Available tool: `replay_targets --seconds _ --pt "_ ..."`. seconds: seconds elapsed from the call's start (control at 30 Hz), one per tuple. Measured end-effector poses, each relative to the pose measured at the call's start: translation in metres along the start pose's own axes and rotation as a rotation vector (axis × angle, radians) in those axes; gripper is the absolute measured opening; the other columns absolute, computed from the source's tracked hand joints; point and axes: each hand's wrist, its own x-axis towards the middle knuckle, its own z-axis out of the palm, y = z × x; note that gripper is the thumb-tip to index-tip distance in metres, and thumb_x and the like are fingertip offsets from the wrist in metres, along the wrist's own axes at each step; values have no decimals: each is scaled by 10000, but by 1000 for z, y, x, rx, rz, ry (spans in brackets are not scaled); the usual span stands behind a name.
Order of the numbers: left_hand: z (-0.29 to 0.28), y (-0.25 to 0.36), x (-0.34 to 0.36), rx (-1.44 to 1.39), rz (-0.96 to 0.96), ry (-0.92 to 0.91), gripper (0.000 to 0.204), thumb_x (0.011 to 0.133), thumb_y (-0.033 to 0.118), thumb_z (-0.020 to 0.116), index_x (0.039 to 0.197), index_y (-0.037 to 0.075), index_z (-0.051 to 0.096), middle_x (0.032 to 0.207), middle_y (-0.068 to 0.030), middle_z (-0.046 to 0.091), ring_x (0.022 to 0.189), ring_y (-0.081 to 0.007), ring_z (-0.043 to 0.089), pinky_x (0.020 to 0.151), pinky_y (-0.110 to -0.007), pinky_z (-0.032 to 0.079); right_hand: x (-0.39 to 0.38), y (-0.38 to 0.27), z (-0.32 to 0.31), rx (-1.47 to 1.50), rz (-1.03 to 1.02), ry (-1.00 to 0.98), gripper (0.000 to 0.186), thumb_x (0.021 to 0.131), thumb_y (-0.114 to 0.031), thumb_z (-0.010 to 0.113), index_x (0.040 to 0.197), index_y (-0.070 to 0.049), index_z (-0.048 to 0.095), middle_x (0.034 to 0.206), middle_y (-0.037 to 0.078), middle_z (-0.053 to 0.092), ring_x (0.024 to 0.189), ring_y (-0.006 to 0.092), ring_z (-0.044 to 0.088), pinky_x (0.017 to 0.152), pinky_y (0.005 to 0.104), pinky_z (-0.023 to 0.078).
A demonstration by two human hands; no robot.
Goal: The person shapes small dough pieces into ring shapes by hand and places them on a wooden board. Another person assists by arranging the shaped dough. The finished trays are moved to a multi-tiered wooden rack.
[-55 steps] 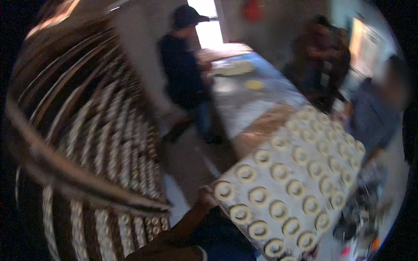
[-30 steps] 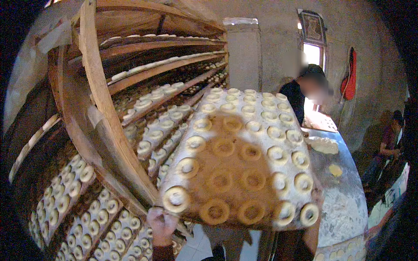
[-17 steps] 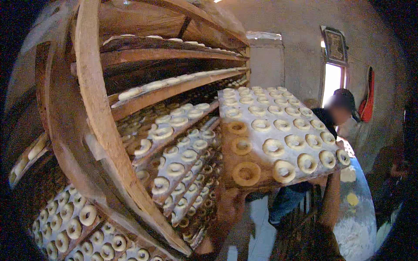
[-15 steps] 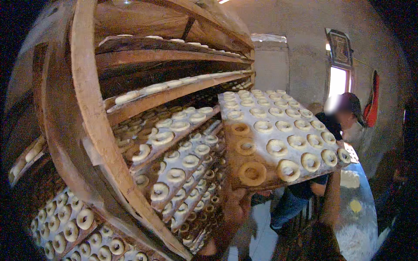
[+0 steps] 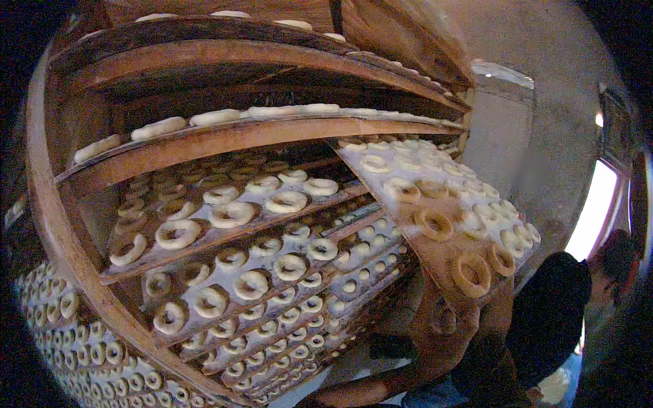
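A flat wooden board (image 5: 445, 255) dusted white carries rows of raw dough rings (image 5: 471, 273). It hangs tilted in front of the rack's right part, its far end close to a shelf edge. My left hand (image 5: 454, 321) is closed around the near edge, with the forearm rising from the bottom of the picture. Farther right, my right hand (image 5: 502, 309) is at the board's underside by its right edge, bearing it up; its fingers are mostly hidden. Shade covers the near dough rings, while the far ones are lit.
The wooden rack (image 5: 224, 58) holds several shelves of dough rings. Its upright post (image 5: 51, 149) stands at the left, with more ring-covered boards (image 5: 95, 360) beyond it. A person in a dark shirt (image 5: 554, 313) is close on the right. A bright window (image 5: 595, 207) opens in the wall behind.
My view has turned left and come closer to the rack. The board now tilts down more steeply to the right, and its far end is nearer the shelves. Both hands still hold it.
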Motion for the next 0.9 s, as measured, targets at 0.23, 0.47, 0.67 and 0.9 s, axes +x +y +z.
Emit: replay_targets --seconds 0.23,0.47,0.67,0.9 --pt "16 -41 62 -259 94 64 742 843 64 679 1464 -28 284 1101 -79 649 879 -118 609 722 -251 508 103 30 2 36 -42 -121 650 796 -285 632 1364 -31 441 1254 115 582 1129 239 565 927 382 483" --pt "21 -103 121 -467 98 224 768 828 -55 580 1498 -13 206 1227 -51 577 907 -74 573 699 -207 478 173 48 36 58 -79 -217 624 820 -306 617 1358 -39 450 1246 109 587 1122 235 568 923 382 483" --pt "2 -151 180 -397 113 299 707 839 -35 580 1476 -14 274 1104 -30 607 848 -75 565 699 -214 489 212 66 63 64 -87 -248 602 840 -325 604 1353 -46 458 1240 104 591 1117 231 570 920 381 483" --pt "4 -146 195 -106 94 407 409 864 58 661 1244 -41 544 910 -11 635 754 -58 546 675 -223 482 232 75 82 42 -98 -220 578 863 -347 589 1346 -54 468 1232 99 596 1111 227 572 917 381 484"
